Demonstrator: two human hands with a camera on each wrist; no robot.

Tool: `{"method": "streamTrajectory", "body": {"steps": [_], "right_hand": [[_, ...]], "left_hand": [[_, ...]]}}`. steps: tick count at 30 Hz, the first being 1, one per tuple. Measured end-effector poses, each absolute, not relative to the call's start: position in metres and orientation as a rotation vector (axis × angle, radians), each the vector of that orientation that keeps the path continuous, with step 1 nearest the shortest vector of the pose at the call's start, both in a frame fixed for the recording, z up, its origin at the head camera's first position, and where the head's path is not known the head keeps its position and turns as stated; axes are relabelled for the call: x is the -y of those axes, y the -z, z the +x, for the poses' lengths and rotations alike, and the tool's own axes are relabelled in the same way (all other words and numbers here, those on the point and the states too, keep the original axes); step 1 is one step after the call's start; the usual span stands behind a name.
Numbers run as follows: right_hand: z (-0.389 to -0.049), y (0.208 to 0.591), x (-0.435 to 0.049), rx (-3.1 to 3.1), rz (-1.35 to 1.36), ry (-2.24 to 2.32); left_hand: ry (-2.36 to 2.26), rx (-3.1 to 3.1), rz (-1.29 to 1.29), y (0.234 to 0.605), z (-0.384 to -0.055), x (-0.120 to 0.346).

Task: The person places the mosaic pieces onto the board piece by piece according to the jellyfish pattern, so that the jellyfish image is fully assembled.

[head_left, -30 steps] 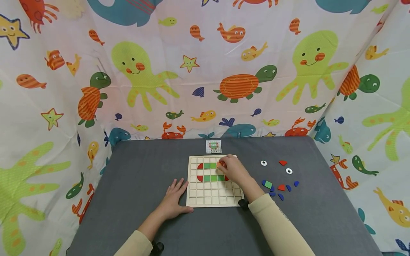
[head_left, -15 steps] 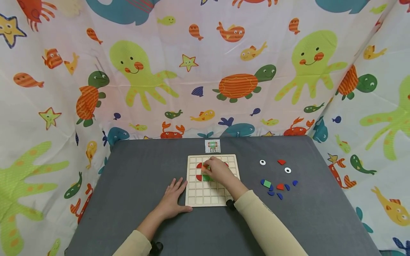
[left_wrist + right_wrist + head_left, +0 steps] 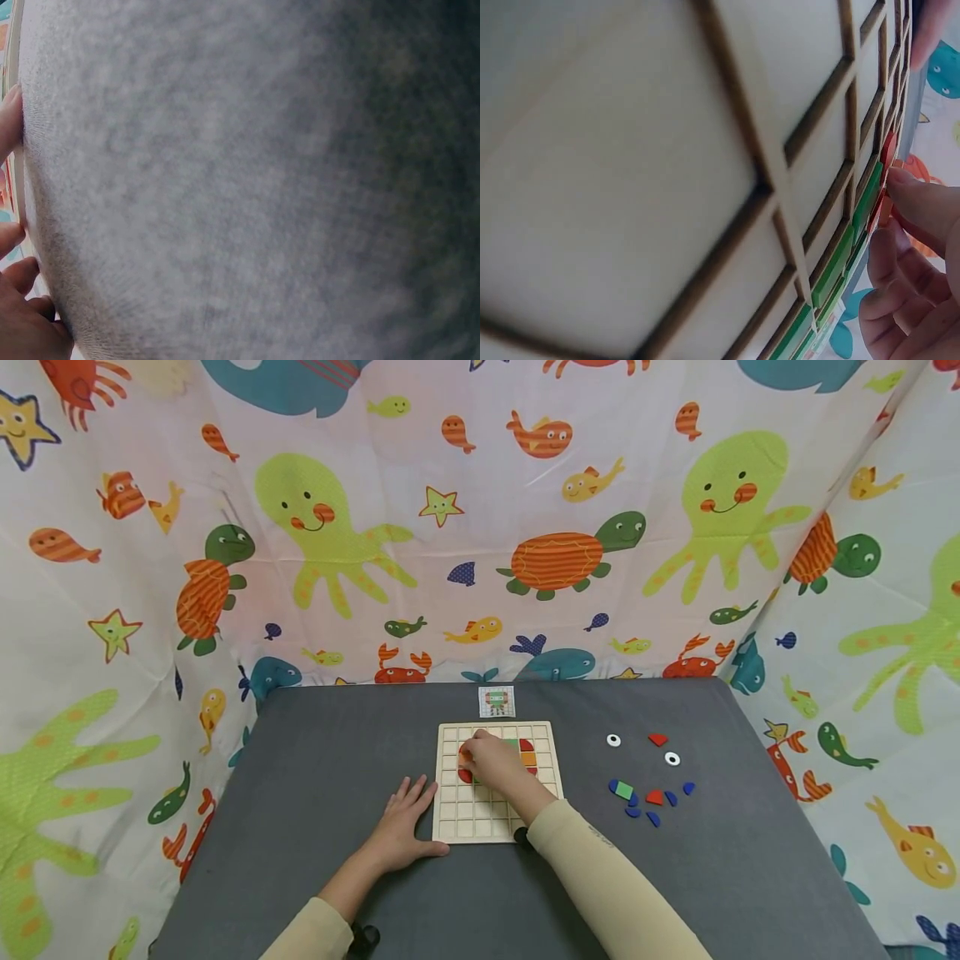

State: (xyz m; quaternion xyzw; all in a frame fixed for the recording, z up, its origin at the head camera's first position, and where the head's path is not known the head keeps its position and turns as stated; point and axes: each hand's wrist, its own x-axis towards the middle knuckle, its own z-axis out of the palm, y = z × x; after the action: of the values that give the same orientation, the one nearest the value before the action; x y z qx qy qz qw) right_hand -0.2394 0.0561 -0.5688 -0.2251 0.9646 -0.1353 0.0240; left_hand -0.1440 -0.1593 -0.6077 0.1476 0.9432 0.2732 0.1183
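A wooden grid board (image 3: 495, 829) lies on the grey table. My right hand (image 3: 497, 764) is over its left part, pinching an orange square tile (image 3: 886, 211) between thumb and fingers, next to a red rounded tile (image 3: 888, 148) and green tiles (image 3: 867, 196). Most of these tiles are hidden under the hand in the head view. To the right of the hand, another orange tile (image 3: 528, 759) sits in the grid between red rounded tiles (image 3: 527, 745). My left hand (image 3: 401, 828) is spread at the board's left edge, fingers straight, thumb by the lower left corner.
A small picture card (image 3: 497, 702) lies beyond the board. Loose pieces are scattered to the right: white rings (image 3: 672, 759), red pieces (image 3: 655, 797), blue half-rounds (image 3: 653, 819) and a green tile (image 3: 624, 790). A patterned cloth (image 3: 450, 552) hangs behind the table.
My right hand has moved left across the board with an orange tile, from the right end of the tile rows to the left end. The left hand has stayed in place.
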Motion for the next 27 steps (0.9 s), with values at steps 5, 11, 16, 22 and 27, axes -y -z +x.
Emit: {"method": "streamTrajectory", "body": {"steps": [5,11,16,22,27], "right_hand": [[-0.2412,0.5703,-0.0545,-2.979,-0.696,0.416],[-0.2412,0.5708,-0.0556,-2.956,-0.672,0.465],[-0.2415,0.5712,-0.0559,-2.953,-0.655,0.501],[-0.2420,0.5698,-0.0551,-2.930,-0.649,0.533],[-0.2425,0.5667,-0.0594,-2.905,-0.654,0.628]], "left_hand": [[-0.789,-2.757,0.436,0.6072,-0.1438,0.1589],[-0.794,-2.758,0.430,0.6061,-0.1436,0.1590],[-0.793,-2.766,0.427,0.6070,-0.1436,0.1591],[-0.790,-2.769,0.428,0.6065,-0.1439,0.1587],[-0.788,-2.763,0.421,0.6057,-0.1435,0.1583]]}}
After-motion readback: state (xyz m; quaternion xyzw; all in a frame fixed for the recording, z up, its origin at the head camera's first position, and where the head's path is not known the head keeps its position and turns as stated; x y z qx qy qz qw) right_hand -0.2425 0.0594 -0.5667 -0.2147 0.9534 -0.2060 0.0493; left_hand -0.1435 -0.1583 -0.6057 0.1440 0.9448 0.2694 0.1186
